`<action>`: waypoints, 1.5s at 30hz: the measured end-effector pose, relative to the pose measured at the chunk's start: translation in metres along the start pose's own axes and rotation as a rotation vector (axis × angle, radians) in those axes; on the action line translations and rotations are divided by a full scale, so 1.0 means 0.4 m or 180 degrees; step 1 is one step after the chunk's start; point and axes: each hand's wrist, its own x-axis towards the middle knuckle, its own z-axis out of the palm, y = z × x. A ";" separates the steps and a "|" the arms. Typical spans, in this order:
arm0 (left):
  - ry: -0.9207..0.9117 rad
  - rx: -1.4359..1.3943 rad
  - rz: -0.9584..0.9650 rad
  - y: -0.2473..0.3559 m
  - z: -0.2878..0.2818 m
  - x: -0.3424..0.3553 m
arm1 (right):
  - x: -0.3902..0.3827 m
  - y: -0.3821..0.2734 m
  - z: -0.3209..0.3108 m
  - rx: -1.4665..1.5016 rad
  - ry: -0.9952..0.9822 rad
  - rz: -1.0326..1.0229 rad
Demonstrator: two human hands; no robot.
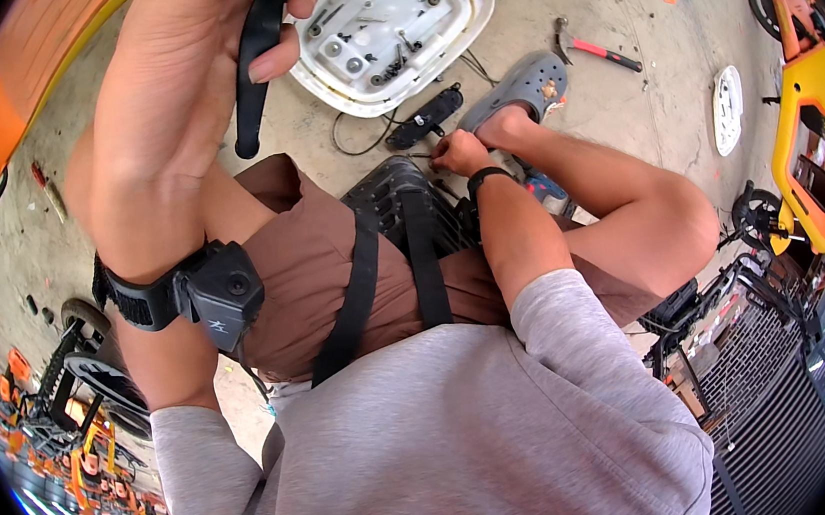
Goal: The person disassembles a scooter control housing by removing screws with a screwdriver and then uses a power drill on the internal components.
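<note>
My left hand (182, 71) is raised close to the view at the upper left, its fingers curled round a black, flat, tapered bar (258, 73). What kind of bar it is, I cannot tell. Lower down, between my legs, my right hand (462, 154) is closed, fingertips pinched at the edge of a black ribbed plastic piece (408, 213); whatever is in the pinch is too small to make out. Just beyond that hand lies a black oblong part (426, 117) with a thin cable. A blue power tool (546, 188) is partly hidden behind my right forearm.
A white plastic cover (466, 0) holding loose screws lies on the concrete floor ahead. Right of it are a red-handled hammer (602, 49) and a smaller white part (728, 111). A yellow frame with wheels (809, 155) stands far right; an orange panel (21, 72) borders the upper left.
</note>
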 end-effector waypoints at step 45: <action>-0.0281 0.0701 0.0873 -0.084 -0.016 0.006 | -0.885 -0.172 -0.333 0.5730 0.3056 -0.1805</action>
